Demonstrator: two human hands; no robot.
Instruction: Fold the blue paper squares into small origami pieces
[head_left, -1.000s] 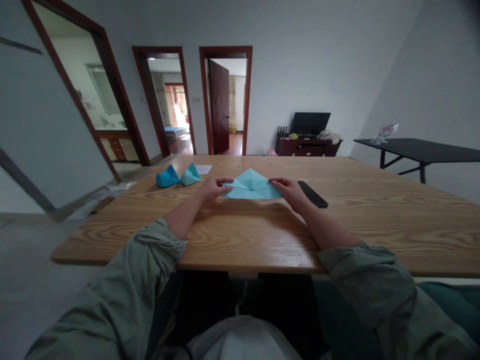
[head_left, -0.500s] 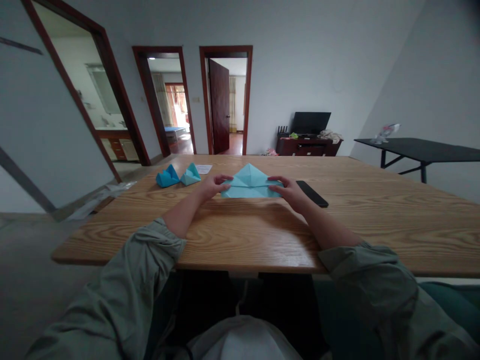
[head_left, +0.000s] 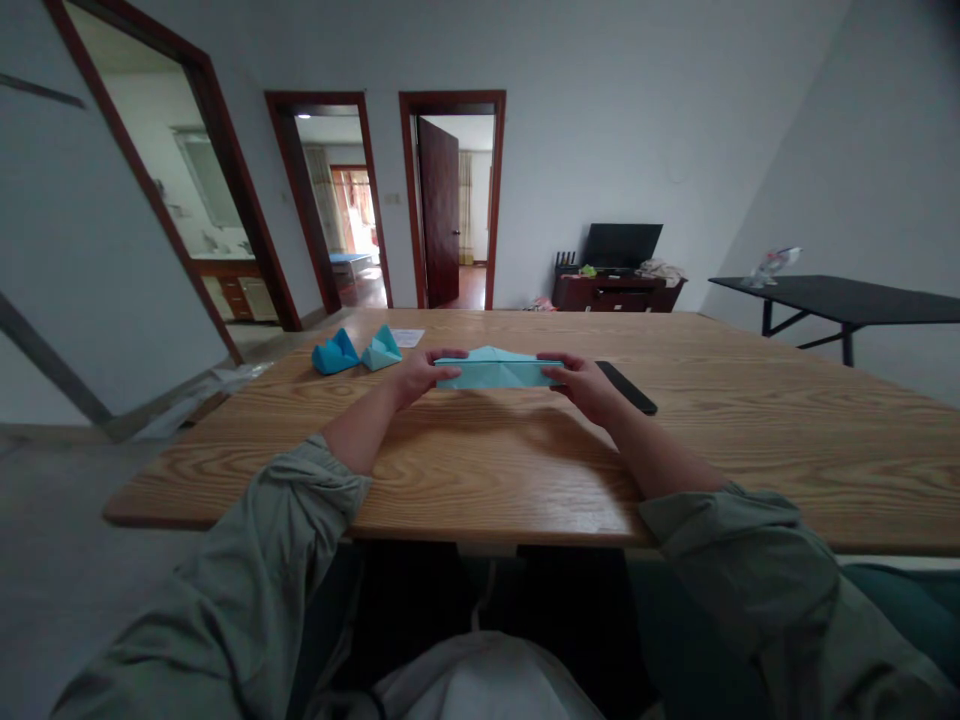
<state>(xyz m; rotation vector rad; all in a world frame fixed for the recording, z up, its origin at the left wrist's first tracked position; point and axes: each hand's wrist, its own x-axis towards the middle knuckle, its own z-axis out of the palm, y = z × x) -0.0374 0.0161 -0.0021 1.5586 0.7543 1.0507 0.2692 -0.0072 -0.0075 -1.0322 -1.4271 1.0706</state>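
Observation:
A light blue folded paper (head_left: 499,374) is held up a little above the wooden table (head_left: 480,470), its long edge facing me and a low peak showing behind. My left hand (head_left: 421,376) pinches its left end, thumb and fingers on either side. At the right end my right hand (head_left: 581,384) grips it in the same manner. Further left on the table stand a darker blue folded paper boat (head_left: 336,353) and a light blue one (head_left: 382,348), side by side.
Just right of my right hand lies a black phone (head_left: 627,388). A white card (head_left: 407,338) rests behind the paper boats. Beyond the table, a black folding table (head_left: 855,298) stands at the right and a television (head_left: 622,247) sits on a low cabinet (head_left: 619,294).
The held paper has tilted, so its peak looks much lower and its front face narrower. Both hands still grip its ends and have moved only slightly.

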